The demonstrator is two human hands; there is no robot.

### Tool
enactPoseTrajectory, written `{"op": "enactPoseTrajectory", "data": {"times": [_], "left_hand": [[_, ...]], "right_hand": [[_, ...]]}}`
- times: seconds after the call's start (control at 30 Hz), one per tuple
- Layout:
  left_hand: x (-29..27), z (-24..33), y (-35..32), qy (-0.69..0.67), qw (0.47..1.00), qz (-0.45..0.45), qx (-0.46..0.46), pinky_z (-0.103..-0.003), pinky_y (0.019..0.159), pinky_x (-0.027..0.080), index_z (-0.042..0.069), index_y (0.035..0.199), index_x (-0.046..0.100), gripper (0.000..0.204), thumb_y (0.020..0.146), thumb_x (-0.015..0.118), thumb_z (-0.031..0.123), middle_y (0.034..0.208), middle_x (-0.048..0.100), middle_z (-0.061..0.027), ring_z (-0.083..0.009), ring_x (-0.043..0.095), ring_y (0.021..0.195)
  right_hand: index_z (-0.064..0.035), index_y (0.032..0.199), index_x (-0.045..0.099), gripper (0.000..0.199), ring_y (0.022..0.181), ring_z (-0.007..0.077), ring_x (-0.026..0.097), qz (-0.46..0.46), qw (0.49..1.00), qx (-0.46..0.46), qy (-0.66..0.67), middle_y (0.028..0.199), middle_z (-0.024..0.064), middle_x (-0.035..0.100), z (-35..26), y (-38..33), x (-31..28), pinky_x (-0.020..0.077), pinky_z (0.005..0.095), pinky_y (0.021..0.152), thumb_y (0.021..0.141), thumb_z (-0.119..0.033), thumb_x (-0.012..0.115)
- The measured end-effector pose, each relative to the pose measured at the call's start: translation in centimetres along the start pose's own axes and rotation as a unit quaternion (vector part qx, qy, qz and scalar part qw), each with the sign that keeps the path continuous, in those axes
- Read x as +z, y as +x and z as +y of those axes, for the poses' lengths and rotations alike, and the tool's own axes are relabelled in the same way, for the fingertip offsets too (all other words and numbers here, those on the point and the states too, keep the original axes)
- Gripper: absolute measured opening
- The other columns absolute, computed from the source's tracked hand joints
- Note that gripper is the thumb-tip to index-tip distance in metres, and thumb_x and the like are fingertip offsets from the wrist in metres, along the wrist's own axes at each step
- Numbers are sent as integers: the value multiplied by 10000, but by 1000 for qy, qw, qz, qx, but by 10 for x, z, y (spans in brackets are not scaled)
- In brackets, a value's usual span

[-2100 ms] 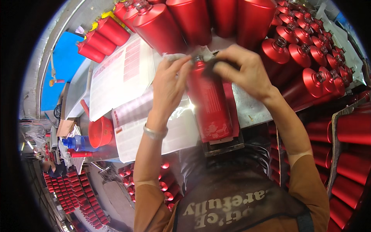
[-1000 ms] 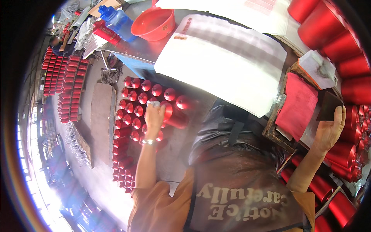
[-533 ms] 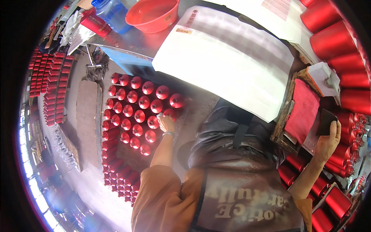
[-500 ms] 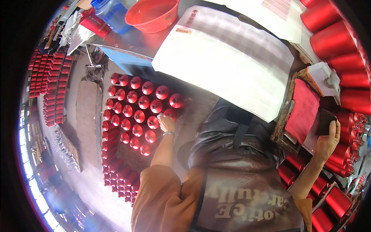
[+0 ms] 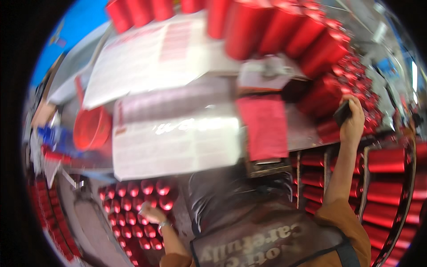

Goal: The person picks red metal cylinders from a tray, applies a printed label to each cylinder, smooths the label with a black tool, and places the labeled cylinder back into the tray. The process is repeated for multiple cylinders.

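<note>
My right hand (image 5: 353, 122) is closed round a dark, flat, block-like thing (image 5: 342, 113), beside the tall red cylinders (image 5: 319, 91) at the right end of the table. What kind of thing it is, I cannot make out. Low on the left, my left hand (image 5: 154, 215) reaches over rows of red metallic bottles with narrow necks (image 5: 126, 204). Its fingers are pinched together at a small pale spot, too blurred to name. A red cloth (image 5: 263, 127) lies on a wooden box (image 5: 269, 169) between my two arms, apart from both hands.
A printed white sheet (image 5: 178, 149) covers the near table; another (image 5: 147, 62) lies behind it. At the left stand an orange-red basin (image 5: 92, 129) and a blue jug (image 5: 55, 135). Red cylinders fill racks (image 5: 365, 178) under my right arm. An open white carton (image 5: 267, 75) sits behind the cloth.
The whole view has swung toward the right and is smeared. My right hand has moved away from the red cloth, carrying the dark thing. My left hand stays over the red bottles.
</note>
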State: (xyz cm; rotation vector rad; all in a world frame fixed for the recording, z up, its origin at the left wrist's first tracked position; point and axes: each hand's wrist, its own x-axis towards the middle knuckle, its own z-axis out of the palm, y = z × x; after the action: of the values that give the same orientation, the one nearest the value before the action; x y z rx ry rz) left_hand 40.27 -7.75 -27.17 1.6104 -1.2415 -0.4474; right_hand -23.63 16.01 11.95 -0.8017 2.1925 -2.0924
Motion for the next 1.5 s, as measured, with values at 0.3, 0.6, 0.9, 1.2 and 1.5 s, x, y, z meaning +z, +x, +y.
{"op": "enactPoseTrajectory", "data": {"times": [0.3, 0.6, 0.9, 1.2, 1.5], "left_hand": [[49, 253, 79, 37, 971, 25, 235, -392, 836, 547, -42, 982, 728, 326, 1053, 551, 222, 1064, 715, -177, -264, 674, 955], [128, 431, -70, -183, 842, -406, 304, -412, 1095, 411, -15, 1183, 667, 284, 947, 670, 144, 1280, 640, -170, -287, 571, 1243], [181, 527, -132, -332, 606, -722, -29, -360, 1076, 420, -18, 1527, 327, 882, 830, 768, 296, 1390, 534, -129, -223, 534, 1259], [189, 512, -150, -346, 700, -622, -68, -344, 1091, 410, -11, 1567, 245, 664, 1058, 510, 323, 1426, 513, -144, -211, 521, 1282], [162, 508, -156, -252, 759, -597, 66, -399, 1217, 221, -76, 1578, 138, 738, 1022, 534, 203, 1621, 252, -226, -301, 266, 1500]], "right_hand": [[-61, 1177, 683, 424, 972, 307, 664, -20, 824, -156, -545, 1061, 149, 670, 10, 70, -15, 521, 389, 832, 911, -392, 688], [-50, 910, 684, 180, 575, 100, 533, -55, 901, -216, -374, 660, 29, 575, -52, 22, 1, 427, 269, 560, 817, -187, 753], [25, 974, 700, 317, 693, 110, 659, -323, 944, -63, -29, 749, 63, 693, -45, 70, 73, 508, 265, 631, 942, -290, 688], [25, 1283, 578, 356, 653, 51, 564, -257, 951, 160, 57, 959, 34, 662, 65, -34, 70, 474, 210, 597, 999, -185, 617], [36, 1469, 441, 554, 613, 61, 504, -300, 936, 186, -7, 744, 26, 603, 43, -88, 53, 428, 249, 604, 1037, -281, 581]]}}
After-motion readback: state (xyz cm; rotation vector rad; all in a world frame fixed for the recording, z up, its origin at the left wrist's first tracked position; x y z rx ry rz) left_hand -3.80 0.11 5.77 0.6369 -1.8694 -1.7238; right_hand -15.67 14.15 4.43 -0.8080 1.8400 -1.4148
